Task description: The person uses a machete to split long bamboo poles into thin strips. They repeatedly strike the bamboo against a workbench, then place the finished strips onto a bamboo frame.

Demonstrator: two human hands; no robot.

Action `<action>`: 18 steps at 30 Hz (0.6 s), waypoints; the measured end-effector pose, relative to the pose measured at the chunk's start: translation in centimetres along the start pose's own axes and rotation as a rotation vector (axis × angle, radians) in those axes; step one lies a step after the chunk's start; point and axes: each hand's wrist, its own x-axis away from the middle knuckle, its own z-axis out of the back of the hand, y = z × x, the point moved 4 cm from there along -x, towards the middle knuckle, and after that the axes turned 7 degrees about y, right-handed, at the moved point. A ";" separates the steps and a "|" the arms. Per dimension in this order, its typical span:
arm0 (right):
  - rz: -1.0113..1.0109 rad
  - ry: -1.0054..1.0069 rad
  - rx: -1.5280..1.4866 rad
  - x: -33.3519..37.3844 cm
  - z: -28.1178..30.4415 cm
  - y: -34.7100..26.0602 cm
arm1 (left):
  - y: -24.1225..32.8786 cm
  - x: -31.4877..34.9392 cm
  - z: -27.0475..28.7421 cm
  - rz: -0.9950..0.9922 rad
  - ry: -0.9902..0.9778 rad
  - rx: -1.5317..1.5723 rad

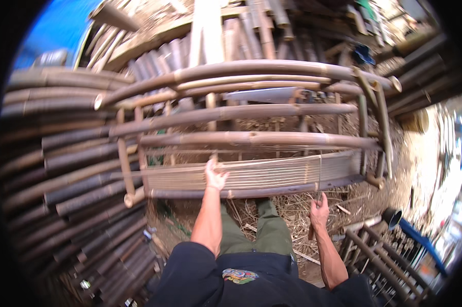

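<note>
A tall frame of thick brown bamboo poles (241,139), lashed into a bench-like shape, stands directly ahead of both hands, its long rails running from well beyond the left hand across to beyond the right. To the outer side of the left hand lies a big stack of dark bamboo poles (72,169), piled lengthwise. Set low in the frame is a pale seat of thin split bamboo slats (272,174), and the left hand (215,176) rests on its near edge, fingers spread flat and gripping nothing, the bare forearm reaching up to it from the black sleeve. Below and to the right, the right hand (319,211) hangs just short of the frame's bottom rail, fingers loosely curled; a thin dark stick-like object (311,233) shows beneath it, though whether the hand has hold of it cannot be told. Under both hands, dry straw and shavings (292,210) cover the ground around the person's green trousers (261,233)
</note>
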 end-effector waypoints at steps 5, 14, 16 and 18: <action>0.408 -0.241 0.398 5.5 -4.7 -2.4 | 1.7 -11.2 16.5 -0.318 0.459 -1.030; 1.154 -0.646 0.536 9.5 -35.6 -15.3 | 25.4 -16.2 25.3 -1.015 0.707 -1.126; 1.289 -0.662 0.591 9.8 -44.1 -17.2 | 28.4 -19.7 25.0 -1.064 0.632 -1.229; 1.286 -0.750 0.537 9.3 -50.9 -17.3 | 30.4 -23.6 23.7 -1.012 0.493 -1.283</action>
